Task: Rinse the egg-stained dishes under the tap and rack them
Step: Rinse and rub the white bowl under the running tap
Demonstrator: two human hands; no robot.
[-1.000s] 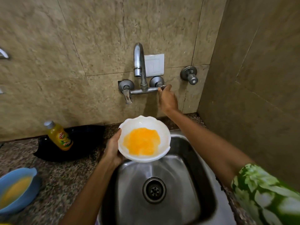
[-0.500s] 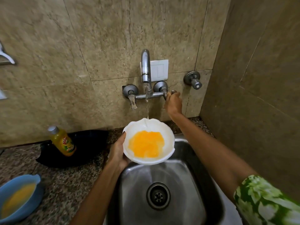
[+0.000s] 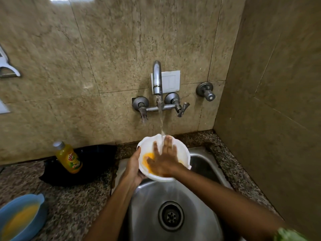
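The scalloped white bowl [image 3: 182, 153], smeared with yellow egg, sits under the chrome wall tap [image 3: 157, 79], above the steel sink [image 3: 151, 206]. The left hand [image 3: 133, 168] grips its rim; the right hand [image 3: 165, 159] lies flat inside, fingers [image 3: 167, 142] straight. Wet, it is likely slick, rigid and breakable, so holding by the rim suits.

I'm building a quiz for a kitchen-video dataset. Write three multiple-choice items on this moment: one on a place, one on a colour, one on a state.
1. Where is the yellow plastic bottle?
A. In the sink
B. On the counter left of the steel sink
C. In a hand

2. What colour is the bowl on the counter at far left?
A. Blue
B. Red
C. Black

3. The wall tap is:
A. Off
B. Dripping
C. Running

Answers: 1 B, it stands by the wall on the left; 2 A, the blue bowl holds yellow egg; 3 C, a stream falls onto the right hand inside the white bowl that the left hand holds.
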